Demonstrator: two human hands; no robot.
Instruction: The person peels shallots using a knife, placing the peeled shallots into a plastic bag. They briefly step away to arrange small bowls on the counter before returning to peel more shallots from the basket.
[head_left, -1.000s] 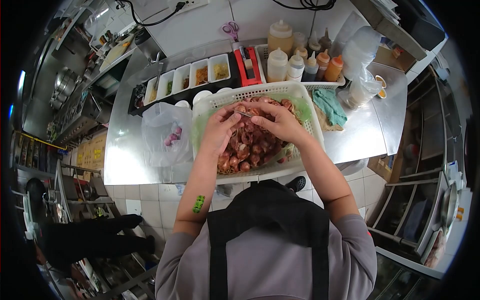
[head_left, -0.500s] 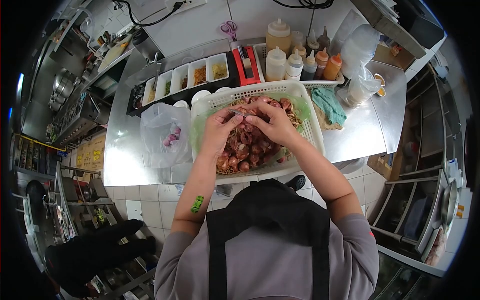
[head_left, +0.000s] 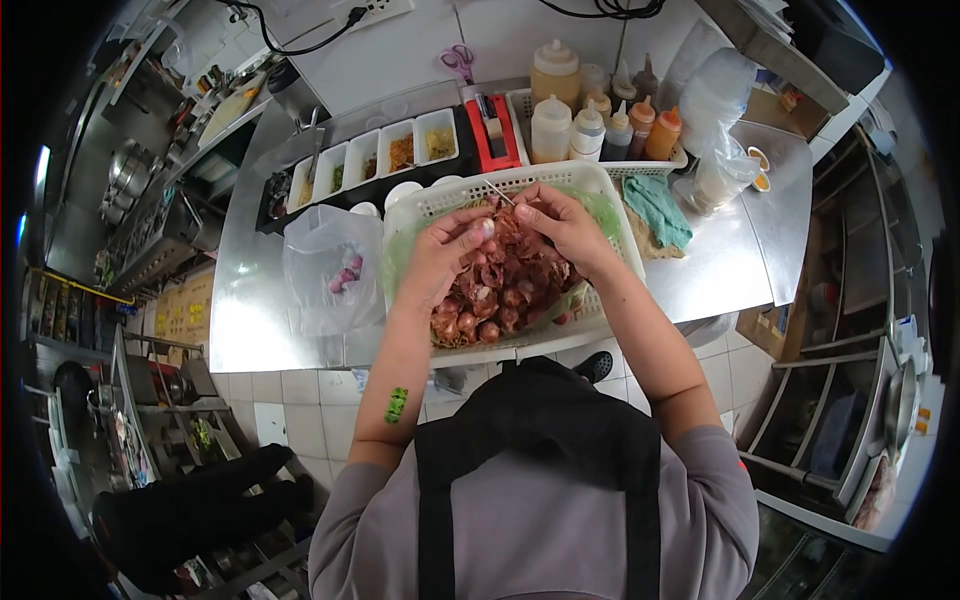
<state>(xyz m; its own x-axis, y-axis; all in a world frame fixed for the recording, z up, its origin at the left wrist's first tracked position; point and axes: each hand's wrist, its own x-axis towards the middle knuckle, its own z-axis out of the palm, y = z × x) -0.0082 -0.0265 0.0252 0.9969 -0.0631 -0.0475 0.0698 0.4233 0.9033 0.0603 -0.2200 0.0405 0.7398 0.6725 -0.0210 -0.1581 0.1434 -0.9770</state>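
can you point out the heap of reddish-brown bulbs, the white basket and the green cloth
Heap of reddish-brown bulbs (head_left: 511, 297): head view, a bulb near the heap's middle.
White basket (head_left: 440, 199): head view, its perforated far wall.
Green cloth (head_left: 657, 212): head view, middle of its crumpled top.

Arms (head_left: 640, 335) forward, hands (head_left: 438, 258) close, fingers (head_left: 548, 202) pinched

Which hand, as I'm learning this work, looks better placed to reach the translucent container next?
Probably the left hand: it's nearer the translucent container; the right hand holds a thin tool.
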